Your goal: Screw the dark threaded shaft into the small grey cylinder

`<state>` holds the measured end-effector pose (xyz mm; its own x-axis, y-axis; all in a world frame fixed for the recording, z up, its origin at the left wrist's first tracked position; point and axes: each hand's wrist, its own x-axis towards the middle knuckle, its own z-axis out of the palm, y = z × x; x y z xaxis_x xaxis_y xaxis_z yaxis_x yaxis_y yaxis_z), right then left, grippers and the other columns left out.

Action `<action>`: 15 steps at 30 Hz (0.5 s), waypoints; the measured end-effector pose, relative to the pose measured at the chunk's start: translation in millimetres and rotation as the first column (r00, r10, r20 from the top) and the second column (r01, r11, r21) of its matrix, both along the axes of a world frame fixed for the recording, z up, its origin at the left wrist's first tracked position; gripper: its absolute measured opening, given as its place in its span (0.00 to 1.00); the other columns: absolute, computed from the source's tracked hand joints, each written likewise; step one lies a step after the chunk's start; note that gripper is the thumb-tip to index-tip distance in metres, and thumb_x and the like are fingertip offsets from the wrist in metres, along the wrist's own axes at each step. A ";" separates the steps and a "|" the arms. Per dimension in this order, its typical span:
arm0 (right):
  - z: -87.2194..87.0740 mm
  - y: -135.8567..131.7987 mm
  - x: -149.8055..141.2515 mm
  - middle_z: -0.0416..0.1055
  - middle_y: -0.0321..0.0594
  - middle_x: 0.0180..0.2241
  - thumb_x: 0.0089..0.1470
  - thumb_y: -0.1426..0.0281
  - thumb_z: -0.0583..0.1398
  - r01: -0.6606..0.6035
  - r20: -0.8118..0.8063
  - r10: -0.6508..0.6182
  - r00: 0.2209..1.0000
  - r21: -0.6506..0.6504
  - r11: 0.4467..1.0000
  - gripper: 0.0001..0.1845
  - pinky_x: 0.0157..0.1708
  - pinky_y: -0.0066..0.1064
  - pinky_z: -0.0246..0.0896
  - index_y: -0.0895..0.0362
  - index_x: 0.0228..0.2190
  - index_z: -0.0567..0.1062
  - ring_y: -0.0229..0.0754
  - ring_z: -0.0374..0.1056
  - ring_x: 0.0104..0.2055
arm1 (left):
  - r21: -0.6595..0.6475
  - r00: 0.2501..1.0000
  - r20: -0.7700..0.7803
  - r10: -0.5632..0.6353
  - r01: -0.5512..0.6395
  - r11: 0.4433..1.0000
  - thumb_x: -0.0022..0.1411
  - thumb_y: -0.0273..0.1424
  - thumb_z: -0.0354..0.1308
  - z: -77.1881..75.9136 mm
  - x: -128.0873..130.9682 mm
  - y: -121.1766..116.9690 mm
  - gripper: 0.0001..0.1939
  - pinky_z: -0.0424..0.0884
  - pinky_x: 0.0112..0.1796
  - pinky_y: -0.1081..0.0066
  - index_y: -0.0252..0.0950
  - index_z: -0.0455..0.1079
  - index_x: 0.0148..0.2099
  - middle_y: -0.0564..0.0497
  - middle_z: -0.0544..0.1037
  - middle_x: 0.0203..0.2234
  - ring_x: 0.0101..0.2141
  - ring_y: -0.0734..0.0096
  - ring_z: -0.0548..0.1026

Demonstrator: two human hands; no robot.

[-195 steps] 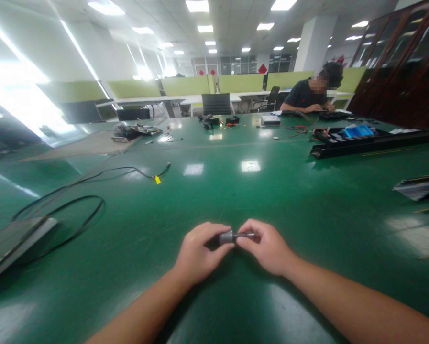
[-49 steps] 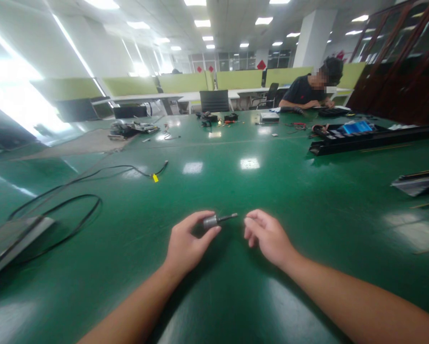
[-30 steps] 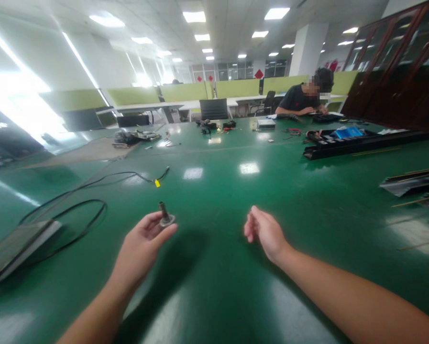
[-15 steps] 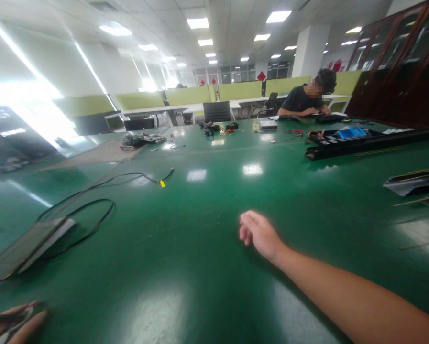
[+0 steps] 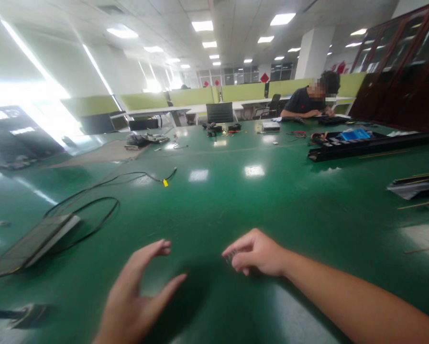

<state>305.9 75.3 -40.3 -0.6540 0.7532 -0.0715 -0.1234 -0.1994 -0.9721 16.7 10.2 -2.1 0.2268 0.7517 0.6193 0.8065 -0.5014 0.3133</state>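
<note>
My left grip (image 5: 133, 296) is released, thumb and fingers spread, right of the blurred metal piece (image 5: 28, 315) lying on the tabletop (image 5: 207, 205). Farther right of that piece, my right grip (image 5: 259, 255) pinches a small, indistinct thing (image 5: 230, 258).

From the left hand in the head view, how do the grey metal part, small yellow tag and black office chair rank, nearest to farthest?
1. Grey metal part with dark shaft, to the left of the left hand.
2. Small rectangular yellow tag on the black cable, farther ahead.
3. Black office chair, beyond the green table.
</note>
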 end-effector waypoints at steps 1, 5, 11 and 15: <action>0.7 -1.5 1.0 0.74 0.37 0.23 0.41 0.62 0.72 -0.050 -0.008 0.050 0.999 -0.026 0.998 0.24 0.19 0.24 0.56 0.63 0.39 0.82 0.31 0.63 0.18 | -0.020 0.995 0.010 -0.103 0.103 0.995 0.57 0.38 0.67 0.2 19.1 5.2 0.35 0.74 0.49 0.61 0.41 0.60 0.63 0.46 0.75 0.48 0.45 0.60 0.76; -2.2 -4.9 2.4 0.74 0.38 0.22 0.41 0.60 0.73 -0.154 -0.078 0.150 0.986 -0.050 0.987 0.22 0.19 0.23 0.57 0.64 0.34 0.82 0.31 0.64 0.18 | -0.049 0.845 0.130 -0.518 0.527 0.848 0.59 0.28 0.65 6.5 80.7 25.8 0.19 0.75 0.48 0.64 0.42 0.72 0.53 0.47 0.80 0.44 0.46 0.63 0.77; -11.0 -2.5 -0.8 0.75 0.40 0.24 0.42 0.56 0.72 -0.183 -0.153 0.171 0.973 -0.065 0.981 0.23 0.19 0.22 0.58 0.65 0.31 0.80 0.32 0.66 0.18 | -0.077 0.779 0.358 -0.515 0.575 0.815 0.60 0.21 0.62 8.5 99.1 27.7 0.12 0.77 0.42 0.70 0.41 0.76 0.43 0.50 0.82 0.37 0.40 0.68 0.79; -10.3 -1.7 -1.2 0.76 0.40 0.28 0.43 0.59 0.73 -0.250 -0.124 0.238 0.963 -0.087 0.964 0.30 0.22 0.23 0.60 0.63 0.45 0.79 0.30 0.66 0.20 | -0.169 0.910 0.339 -0.238 0.308 0.936 0.59 0.29 0.65 6.6 56.5 17.1 0.07 0.77 0.42 0.69 0.41 0.76 0.41 0.52 0.82 0.37 0.39 0.66 0.80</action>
